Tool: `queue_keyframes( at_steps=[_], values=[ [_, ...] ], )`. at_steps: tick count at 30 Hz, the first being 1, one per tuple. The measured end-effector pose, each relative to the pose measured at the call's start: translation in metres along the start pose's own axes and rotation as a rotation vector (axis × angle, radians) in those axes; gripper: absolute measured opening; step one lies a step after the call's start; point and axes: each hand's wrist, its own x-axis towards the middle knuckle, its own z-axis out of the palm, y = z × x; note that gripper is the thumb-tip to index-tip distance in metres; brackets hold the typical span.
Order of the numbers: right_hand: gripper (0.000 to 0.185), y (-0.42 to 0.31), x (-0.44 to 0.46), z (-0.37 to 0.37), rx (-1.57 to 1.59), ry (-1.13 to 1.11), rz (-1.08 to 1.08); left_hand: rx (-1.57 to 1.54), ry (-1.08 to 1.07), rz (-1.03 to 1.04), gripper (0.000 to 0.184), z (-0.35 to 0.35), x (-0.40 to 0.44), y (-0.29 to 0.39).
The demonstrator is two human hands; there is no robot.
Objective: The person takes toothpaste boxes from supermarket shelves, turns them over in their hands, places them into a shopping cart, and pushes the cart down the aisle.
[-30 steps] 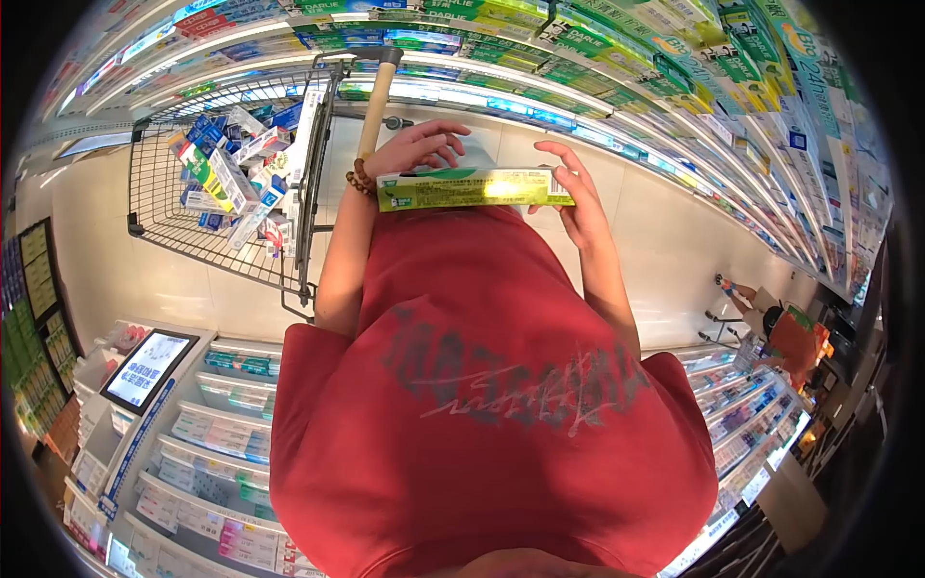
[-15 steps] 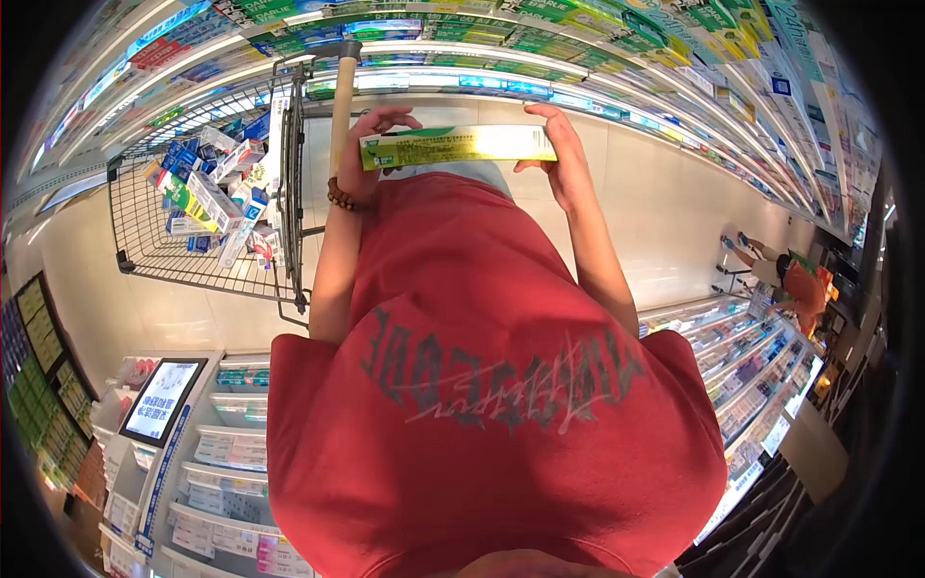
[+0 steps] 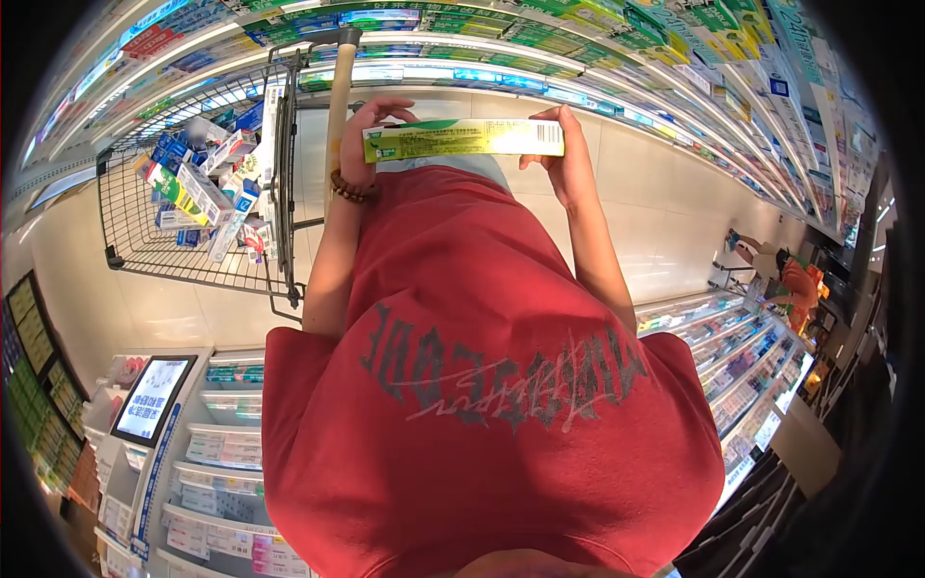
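A long green and yellow box [image 3: 462, 140] lies level between my hands, with fine print and a barcode facing up. My left hand [image 3: 366, 140] grips its left end, and a beaded bracelet is on that wrist. At the other end, beside the barcode, my right hand [image 3: 564, 154] holds the box between thumb and fingers. Just left of my left arm stands a wire shopping cart [image 3: 145, 255] with a pale handle bar [image 3: 340, 91]. Several toothpaste-like boxes [image 3: 207, 193] are piled loosely in it.
Shelves of green boxes [image 3: 597, 72] curve across the top and right. A lower display shelf [image 3: 217, 448] with a lit screen [image 3: 152, 400] stands at the lower left. At the far right another person [image 3: 798, 287] is beside a cart. Pale floor tiles [image 3: 636, 241] show between.
My right hand has closed on the right end of the box, and the left fingers have closed round the other end. The box has shifted up and slightly left, its printed side turned more to view.
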Motion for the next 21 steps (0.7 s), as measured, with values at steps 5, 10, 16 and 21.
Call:
queue_keyframes(
  at_steps=[5, 10, 16, 21],
  values=[
    [0.05, 0.002, 0.002, -0.004, 0.087, 0.027, 0.015, 0.092, 0.099, 0.012, 0.06, 0.004, -0.003, -0.006],
    [0.049, 0.0, 0.008, -0.003, 0.045, 0.055, -0.03, 0.261, 0.054, 0.089, 0.059, 0.002, -0.006, 0.011],
    [0.046, -0.007, 0.008, -0.002, 0.053, 0.196, 0.027, 0.056, 0.073, 0.016, 0.049, 0.008, -0.007, 0.012],
    [0.057, -0.014, 0.002, -0.004, 0.102, 0.12, 0.128, 0.061, 0.068, -0.161, 0.042, 0.0, -0.005, 0.008]
  ],
)
